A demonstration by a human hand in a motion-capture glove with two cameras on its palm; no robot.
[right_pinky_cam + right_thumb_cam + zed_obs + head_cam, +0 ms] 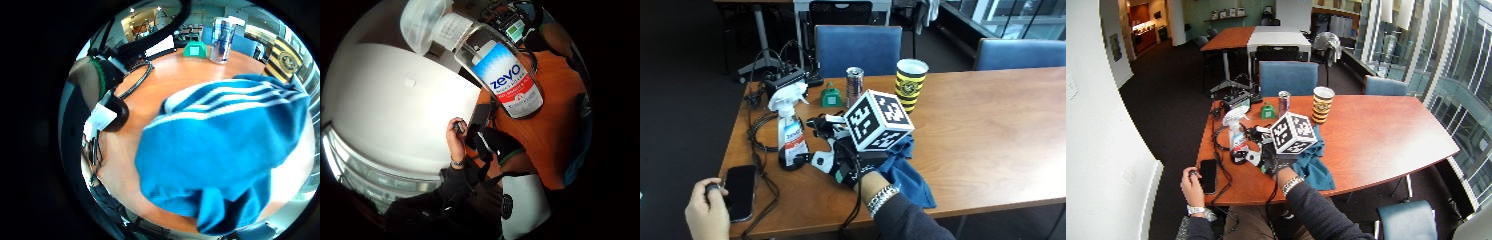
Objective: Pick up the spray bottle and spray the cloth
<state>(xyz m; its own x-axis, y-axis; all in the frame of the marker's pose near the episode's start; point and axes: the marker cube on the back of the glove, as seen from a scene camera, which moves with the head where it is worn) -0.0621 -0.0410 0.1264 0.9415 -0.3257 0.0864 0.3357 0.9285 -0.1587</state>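
- right hand (840, 162): black glove, black straps, white plastic pieces, a green patch near the wrist
- right wrist: silver chain bracelet (881, 197)
- right arm: dark grey sleeve (906, 222)
- left hand (705, 210): bare; watch (1197, 210) on wrist, dark sleeve below

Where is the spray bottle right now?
In the outside view the spray bottle stands upright on the wooden table near its left edge, beside the gloved right hand, with the blue cloth on the hand's other side.

Clear plastic spray bottle (792, 131) with glossy label; soft blue cloth (909, 172); smooth, probably wooden table (986, 115).
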